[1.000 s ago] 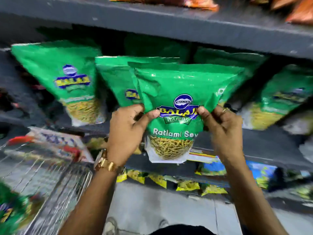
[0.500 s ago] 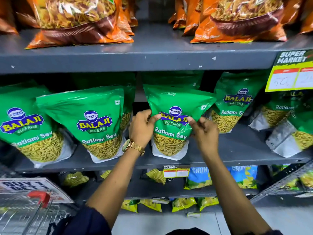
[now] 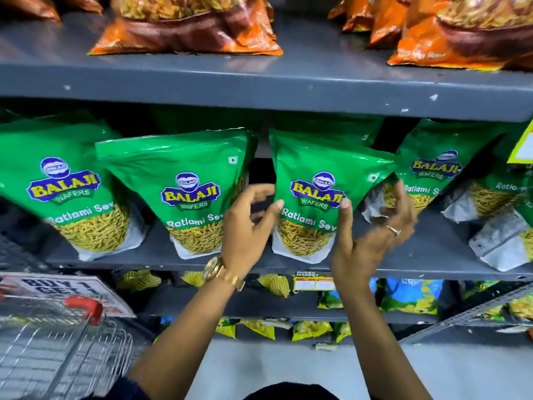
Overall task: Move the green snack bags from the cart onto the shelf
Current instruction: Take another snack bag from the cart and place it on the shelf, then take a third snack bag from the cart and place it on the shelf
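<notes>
- Leftmost, a wire cart with a red handle stood near the viewer at the lower left, a "BUY 1 GET 1" sign just behind it; what it held could not be made out.
- Above it, two green snack bags and leaned upright on the grey middle shelf, side by side.
- Next, the left hand, a gold watch on its wrist, was spread open, thumb tip touching the left edge of the centre green bag, the other fingers blurred and clear of it.
- That centre bag stood on the shelf, tilted back.
- Just right of it, the right hand, wearing a ring, was open too, thumb against the bag's right edge, fingers loose and grasping nothing.
- Farther right, more green bags leaned along the same shelf.
- Overhead, orange packets lay on the shelf above.
</notes>
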